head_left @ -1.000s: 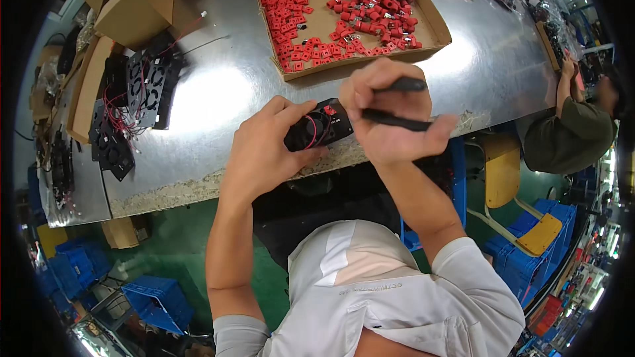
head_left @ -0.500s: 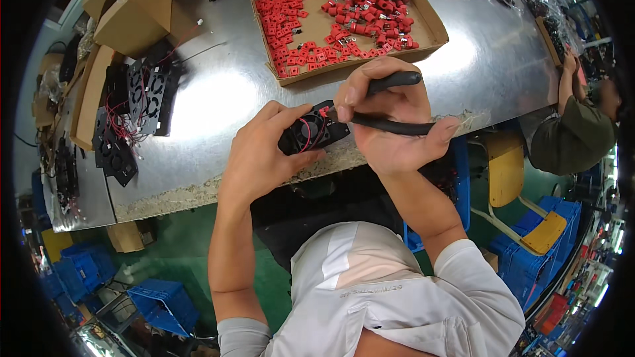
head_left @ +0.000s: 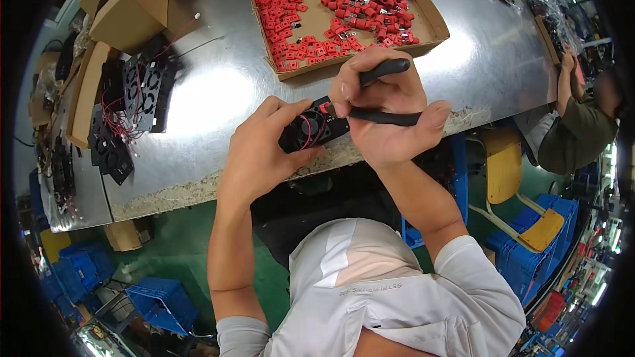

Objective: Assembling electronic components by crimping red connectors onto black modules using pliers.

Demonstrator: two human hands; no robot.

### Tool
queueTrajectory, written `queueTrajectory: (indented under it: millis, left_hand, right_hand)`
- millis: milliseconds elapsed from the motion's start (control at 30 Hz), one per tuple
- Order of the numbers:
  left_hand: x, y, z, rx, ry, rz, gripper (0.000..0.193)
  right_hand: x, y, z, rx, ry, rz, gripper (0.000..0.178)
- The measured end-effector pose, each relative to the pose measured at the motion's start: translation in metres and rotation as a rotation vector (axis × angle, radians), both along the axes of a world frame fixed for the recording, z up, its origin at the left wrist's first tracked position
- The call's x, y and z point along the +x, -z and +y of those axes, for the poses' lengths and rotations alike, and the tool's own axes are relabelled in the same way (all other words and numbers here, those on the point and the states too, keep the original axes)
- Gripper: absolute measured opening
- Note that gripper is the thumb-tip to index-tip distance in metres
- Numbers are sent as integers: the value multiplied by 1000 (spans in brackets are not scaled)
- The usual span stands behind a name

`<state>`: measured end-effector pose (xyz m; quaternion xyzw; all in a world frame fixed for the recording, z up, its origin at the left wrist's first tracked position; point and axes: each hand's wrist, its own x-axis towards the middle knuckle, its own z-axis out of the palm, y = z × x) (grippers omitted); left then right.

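Observation:
My left hand (head_left: pixel 259 149) is closed on a black panel with a small fan (head_left: pixel 305 131), thumb on the near edge and fingers on the far edge. It lies by the table's front edge, and red and black wires curve over the fan. In my right hand (head_left: pixel 390 139) are pliers with black handles (head_left: pixel 385 116), spread apart, the thumb stretched out from the lower one. Their nose reaches a small red connector piece (head_left: pixel 324 107) at the panel's far side. My fingers hide most of the jaws, so I cannot tell whether they grip it.
Beyond my hands stands a shallow cardboard tray (head_left: pixel 286 75) of red parts. To the left lie black fan panels (head_left: pixel 142 92) with loose wires, beside cardboard boxes (head_left: pixel 129 23). A yellow chair (head_left: pixel 506 165) and a blue crate (head_left: pixel 539 251) stand at right; another person (head_left: pixel 574 135) sits farther off.
My right hand and the pliers have shifted slightly left and away from me. My left hand and the fan panel have hardly moved.

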<state>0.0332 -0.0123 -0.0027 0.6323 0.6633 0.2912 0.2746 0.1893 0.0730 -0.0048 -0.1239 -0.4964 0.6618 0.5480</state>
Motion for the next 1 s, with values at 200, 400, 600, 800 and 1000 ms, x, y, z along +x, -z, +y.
queueTrajectory:
  millis: [200,400,600,800,1000]
  left_hand:
    - [10,0,-1,38,24,124,62]
    - [10,-8,-3,33,-89,221,64]
    - [2,-2,7,112,-162,95,61]
    - [2,-14,1,142,-194,-136,63]
    - [50,-31,47,203,-191,-197,61]
  right_hand:
    - [-15,-17,5,-135,143,-218,86]
    - [-33,-21,19,93,44,-288,74]
    - [47,-24,51,660,250,-688,71]
    - [64,33,50,1063,171,-1155,87]
    - [111,15,38,930,403,-1052,73]
